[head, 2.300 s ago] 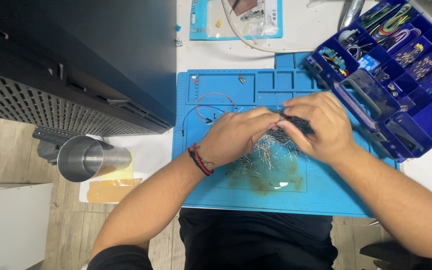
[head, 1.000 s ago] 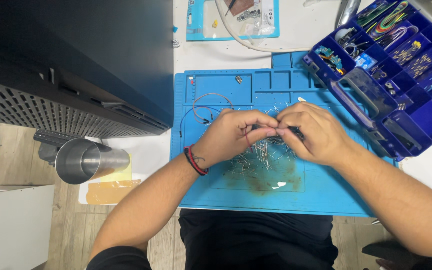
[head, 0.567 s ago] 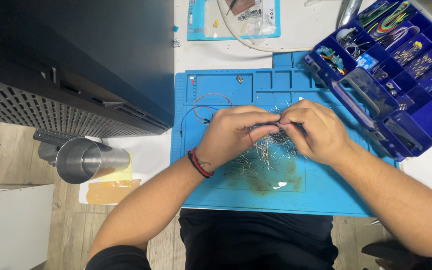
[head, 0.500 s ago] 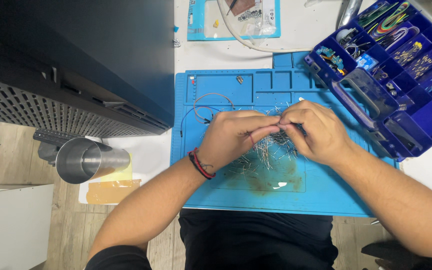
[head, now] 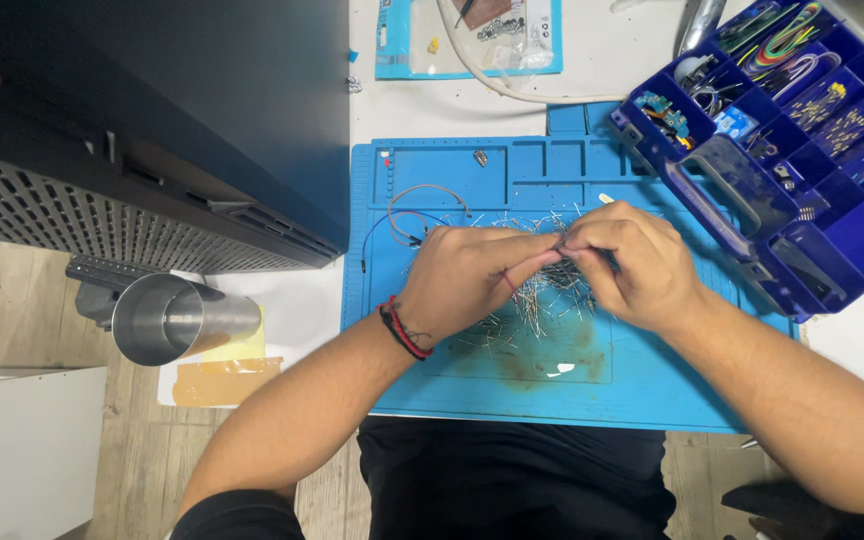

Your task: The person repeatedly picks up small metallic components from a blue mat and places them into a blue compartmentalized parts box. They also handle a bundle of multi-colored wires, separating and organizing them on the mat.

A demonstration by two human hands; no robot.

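Both the left hand [head: 467,280] and right hand [head: 632,265] pinch fingers closed on thin metal wire pins [head: 552,300], fingertips meeting above the blue silicone work mat [head: 512,400].

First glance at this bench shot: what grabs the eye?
The two hands meeting mid-frame: the left hand and right hand pinch something small together over a heap of thin metal leads on the blue work mat. At upper right sits an open dark blue parts organizer full of small components; at left, a shiny metal cup lies beside a large black perforated case.
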